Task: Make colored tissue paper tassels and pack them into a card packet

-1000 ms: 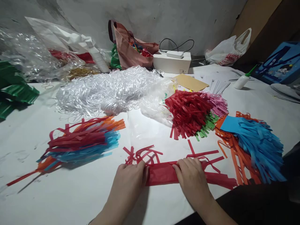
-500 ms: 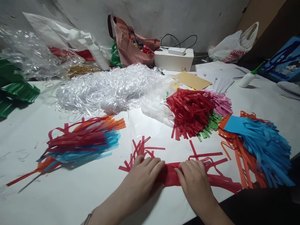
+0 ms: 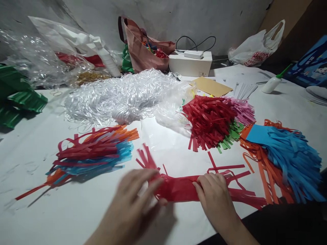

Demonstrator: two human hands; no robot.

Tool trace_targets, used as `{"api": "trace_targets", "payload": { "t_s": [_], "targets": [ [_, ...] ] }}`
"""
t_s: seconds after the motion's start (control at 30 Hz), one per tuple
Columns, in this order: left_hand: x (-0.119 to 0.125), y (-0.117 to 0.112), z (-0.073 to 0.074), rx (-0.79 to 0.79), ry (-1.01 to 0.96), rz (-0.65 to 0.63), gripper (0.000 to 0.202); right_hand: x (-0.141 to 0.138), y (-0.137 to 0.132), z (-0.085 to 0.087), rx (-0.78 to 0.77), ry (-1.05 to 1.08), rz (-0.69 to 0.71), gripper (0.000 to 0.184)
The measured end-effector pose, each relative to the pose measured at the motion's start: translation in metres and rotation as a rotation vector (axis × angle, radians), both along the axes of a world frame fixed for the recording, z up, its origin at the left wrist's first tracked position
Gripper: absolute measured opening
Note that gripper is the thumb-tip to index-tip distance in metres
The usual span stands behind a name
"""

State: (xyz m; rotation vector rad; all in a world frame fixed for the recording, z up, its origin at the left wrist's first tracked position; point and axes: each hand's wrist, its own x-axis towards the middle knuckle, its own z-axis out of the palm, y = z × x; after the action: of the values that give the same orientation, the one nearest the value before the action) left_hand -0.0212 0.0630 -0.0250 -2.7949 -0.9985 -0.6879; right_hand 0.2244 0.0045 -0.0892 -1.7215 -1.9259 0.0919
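In front of me a strip of red fringed tissue paper lies crosswise, a plain band in the middle and cut strips spreading at both ends. My right hand grips the band's right part, fingers bent over the top and thumb against the near side. My left hand, smeared by motion, is raised by the left end, its fingers apart and overlapping the red strips from this viewpoint. Whether its fingertips touch the paper, I cannot tell.
Left lies a red, orange and blue fringe tassel. Blue fringed paper over orange sits right, and a red fringe bundle farther back. Behind are white ribbon, a pink bag, a white box and a glue bottle.
My left hand has come off the red band and shifted left and nearer, its fingers spreading. The band's left part now shows. My right hand keeps its grip.
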Motion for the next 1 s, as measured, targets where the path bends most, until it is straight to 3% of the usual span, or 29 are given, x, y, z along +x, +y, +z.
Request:
{"api": "trace_targets", "payload": {
  "t_s": [0.07,0.13,0.27,0.37,0.43,0.53,0.63,0.8,0.9,1.0],
  "targets": [
    [0.027,-0.017,-0.007,-0.076,0.071,-0.231,0.025,0.0,0.001,0.001,-0.013,0.001,0.006,0.027],
    [0.048,-0.024,-0.019,-0.118,0.155,-0.315,0.028,0.001,0.003,0.003,-0.034,-0.01,0.017,0.027],
    [0.057,-0.016,-0.042,-0.184,0.265,-0.226,0.027,0.004,0.005,0.01,-0.054,-0.053,-0.009,0.023],
    [0.047,-0.007,-0.047,-0.147,0.201,-0.177,0.023,0.003,0.002,0.018,0.091,-0.077,-0.055,0.014],
    [0.041,-0.006,-0.047,-0.151,0.093,-0.171,0.023,0.001,-0.003,0.021,0.19,-0.065,0.055,0.015],
    [0.04,-0.006,-0.043,-0.257,-0.038,-0.171,0.023,-0.005,-0.01,0.017,0.205,-0.087,0.269,0.017],
    [0.042,-0.007,-0.039,-0.361,-0.05,-0.159,0.024,-0.008,-0.014,0.009,0.178,-0.114,0.287,0.025],
    [0.038,-0.018,-0.041,-0.261,-0.005,-0.183,0.026,-0.004,-0.026,-0.002,0.137,-0.094,0.393,0.023],
    [0.032,-0.027,-0.046,-0.229,-0.071,-0.168,0.03,0.001,-0.033,-0.006,0.145,-0.093,0.319,0.028],
    [0.028,-0.032,-0.049,-0.269,-0.179,-0.069,0.027,0.006,-0.035,-0.005,0.117,-0.033,0.176,0.024]
  ]
}}
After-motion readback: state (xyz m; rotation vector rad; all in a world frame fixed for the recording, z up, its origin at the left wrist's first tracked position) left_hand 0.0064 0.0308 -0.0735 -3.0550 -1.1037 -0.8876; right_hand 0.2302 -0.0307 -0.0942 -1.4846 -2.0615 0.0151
